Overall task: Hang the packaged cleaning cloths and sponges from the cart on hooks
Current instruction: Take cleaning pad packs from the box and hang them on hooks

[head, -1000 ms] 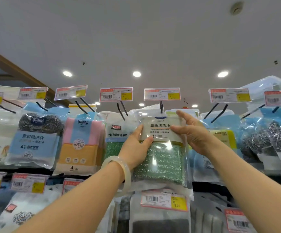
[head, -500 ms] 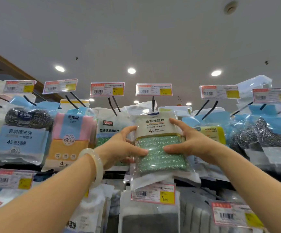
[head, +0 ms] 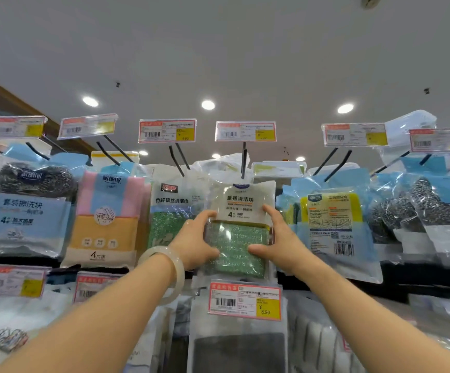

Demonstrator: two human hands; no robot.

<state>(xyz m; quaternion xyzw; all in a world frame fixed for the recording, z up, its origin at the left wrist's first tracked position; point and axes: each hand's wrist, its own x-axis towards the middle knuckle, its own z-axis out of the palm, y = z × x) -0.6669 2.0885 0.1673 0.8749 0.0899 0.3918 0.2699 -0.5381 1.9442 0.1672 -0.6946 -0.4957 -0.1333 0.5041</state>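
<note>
A clear pack of green sponges (head: 238, 246) with a white label hangs on the black hook (head: 243, 162) under the middle price tag (head: 245, 131). My left hand (head: 195, 240), with a pale bangle on the wrist, grips the pack's left edge. My right hand (head: 275, 238) grips its right edge, thumb across the green sponge. The top of the pack sits at the hook's shaft; the hanging hole is hard to make out.
Neighbouring hooks carry a green cloth pack (head: 170, 211), a pink and orange cloth pack (head: 108, 214), steel scourers (head: 30, 205) on the left, and yellow sponge packs (head: 331, 222) and scourers (head: 422, 208) on the right. A lower row with price tags (head: 245, 300) hangs below.
Both hands slid down from the pack's label to its green sponge part, and the pack settled lower on the hook. The view tilted slightly.
</note>
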